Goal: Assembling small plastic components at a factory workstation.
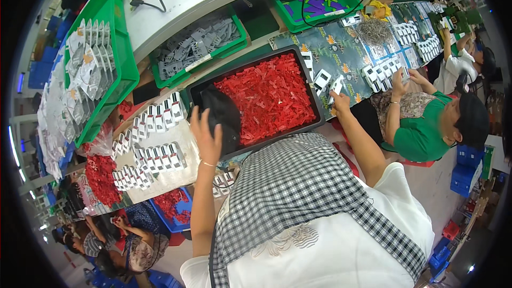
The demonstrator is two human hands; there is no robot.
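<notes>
Rows of white cases at left look done, yet red strips heap the tray, the left hand's fingers spread near its left end, the right hand's pinching a single white case beyond its right.

Strips in tray, devices either side

I wear a black-and-white checked cloth apron over a white short-sleeved shirt. A wide, matching checked strap runs over it, beside a brown-and-grey line-drawn print. A thin, pale bracelet circles the wrist of my left hand.
</notes>
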